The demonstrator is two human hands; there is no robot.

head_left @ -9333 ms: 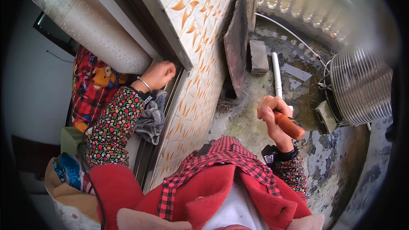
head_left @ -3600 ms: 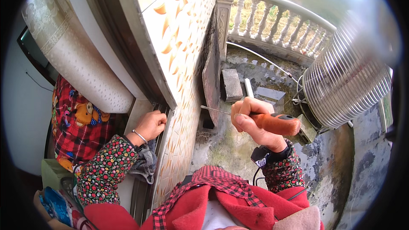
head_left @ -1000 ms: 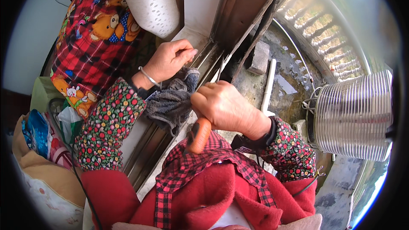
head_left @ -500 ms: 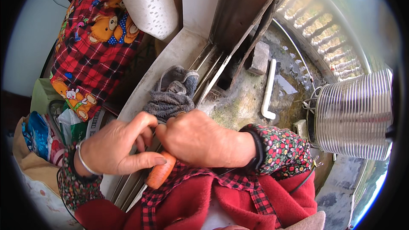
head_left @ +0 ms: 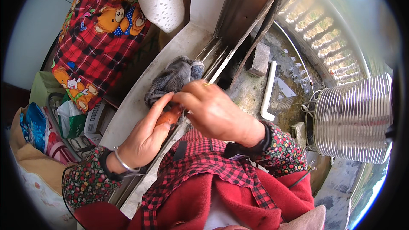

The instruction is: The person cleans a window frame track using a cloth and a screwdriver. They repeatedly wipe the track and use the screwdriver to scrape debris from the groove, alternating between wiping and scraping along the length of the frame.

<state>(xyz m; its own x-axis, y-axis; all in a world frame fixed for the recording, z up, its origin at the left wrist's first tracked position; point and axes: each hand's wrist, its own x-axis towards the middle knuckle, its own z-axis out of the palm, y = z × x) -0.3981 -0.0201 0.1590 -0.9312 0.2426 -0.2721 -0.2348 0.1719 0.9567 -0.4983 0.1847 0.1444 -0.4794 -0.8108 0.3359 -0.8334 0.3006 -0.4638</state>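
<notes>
A short reddish-orange handle (head_left: pixel 169 116), rounded and worn like wood, lies in my left hand (head_left: pixel 142 142), with the thumb and fingers closed round it. My right hand (head_left: pixel 215 110) is just above and to the right, its fingers curled in near the handle's upper end. That hand is partly smeared by motion, and whatever it pinches is hidden. A ring shows on one of its fingers. Beyond both hands, a grey fuzzy cloth piece, slipper-like in shape (head_left: pixel 177 76), rests on the window ledge close to the fingertips.
The pale ledge (head_left: pixel 128 110) with metal sliding tracks runs under my hands. On the left are a red plaid bear-print cloth (head_left: pixel 100 47) and bags (head_left: pixel 36 123). To the right, outside, are a concrete block (head_left: pixel 259 59), a white pipe (head_left: pixel 268 93) and a ribbed metal drum (head_left: pixel 353 119).
The orange handle has gone from my right fist into my left hand. Both hands are higher in the picture, and the right has turned. The grey piece looks shifted and folded differently.
</notes>
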